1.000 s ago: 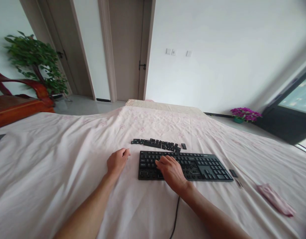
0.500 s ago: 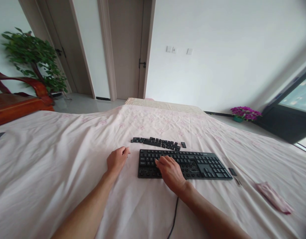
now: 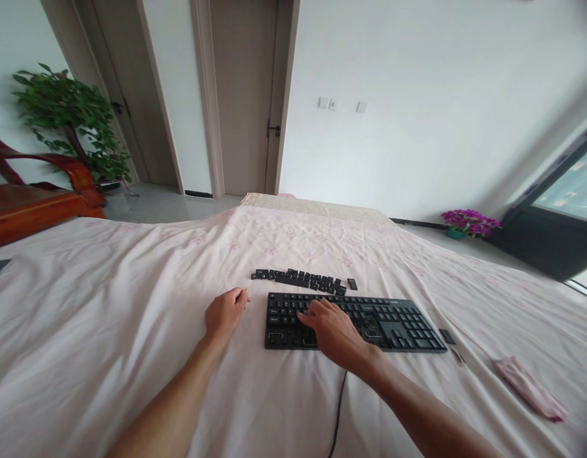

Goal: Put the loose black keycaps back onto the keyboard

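My camera feed puts me in what I take for a home: a floral cloth [image 3: 259,401] spreads across 6 o'clock, with a carved wooden chair [image 3: 49,210] at 9. I also see a leafy plant [image 3: 69,102] at 10, a panel door [image 3: 243,95] at 11, a wall plate [image 3: 362,107] at 1 and purple flowers [image 3: 472,222] at 3.

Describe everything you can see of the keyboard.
The keyboard is long and black, apparently plastic, with a number pad at its right end. It lies flat on the pale, wrinkled cloth, long side across the view. Many keycaps are missing from its lower rows, baring the sockets; most visible upper-row keys have caps. The right hand lies over its left-middle part, hiding some keys, and the fingers appear to touch it.
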### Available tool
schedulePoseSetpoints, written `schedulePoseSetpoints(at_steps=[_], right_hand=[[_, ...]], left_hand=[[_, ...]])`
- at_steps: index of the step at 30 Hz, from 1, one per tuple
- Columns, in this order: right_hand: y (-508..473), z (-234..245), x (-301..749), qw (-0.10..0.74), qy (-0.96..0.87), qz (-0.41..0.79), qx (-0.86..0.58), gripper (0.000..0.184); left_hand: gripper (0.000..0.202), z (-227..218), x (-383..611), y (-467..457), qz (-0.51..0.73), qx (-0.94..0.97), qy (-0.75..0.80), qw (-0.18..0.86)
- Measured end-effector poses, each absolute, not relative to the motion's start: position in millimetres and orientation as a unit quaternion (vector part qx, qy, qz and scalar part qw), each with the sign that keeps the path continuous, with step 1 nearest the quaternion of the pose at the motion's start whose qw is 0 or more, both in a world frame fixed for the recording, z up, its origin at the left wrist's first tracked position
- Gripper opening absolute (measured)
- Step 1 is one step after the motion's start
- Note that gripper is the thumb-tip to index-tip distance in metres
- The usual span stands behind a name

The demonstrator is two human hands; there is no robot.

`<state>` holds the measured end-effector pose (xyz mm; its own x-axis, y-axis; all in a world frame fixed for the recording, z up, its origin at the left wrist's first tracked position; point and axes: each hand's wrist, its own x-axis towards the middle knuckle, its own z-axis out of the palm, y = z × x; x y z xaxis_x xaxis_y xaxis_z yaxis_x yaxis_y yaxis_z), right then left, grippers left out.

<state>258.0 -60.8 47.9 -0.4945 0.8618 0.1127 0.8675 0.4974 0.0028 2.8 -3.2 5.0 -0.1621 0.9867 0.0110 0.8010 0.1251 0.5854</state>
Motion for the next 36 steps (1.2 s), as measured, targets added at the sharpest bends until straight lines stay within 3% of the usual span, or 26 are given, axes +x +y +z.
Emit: schedulePoseSetpoints(at_steps=[5,18,24,36], right_hand=[[12,64,268,0.141,-0.773,0.041,-0.617,0.035],[115,36,228,0.088,-0.712,0.063,-0.694,0.019],[134,37,238,0.095,-0.684,0.094,-0.717,0.026],[129,35,254,0.051,-0.719,0.036,-0.693,0.022]], left_hand=[[0.04,4,3,-1,0.242,0.617,0.72,0.204],[0.039,10,5,0,0.238,0.606,0.729,0.212],[0.038,8,4,1,0.243,0.608,0.725,0.214],[0.038,9,5,1,0.245,0.606,0.725,0.215]])
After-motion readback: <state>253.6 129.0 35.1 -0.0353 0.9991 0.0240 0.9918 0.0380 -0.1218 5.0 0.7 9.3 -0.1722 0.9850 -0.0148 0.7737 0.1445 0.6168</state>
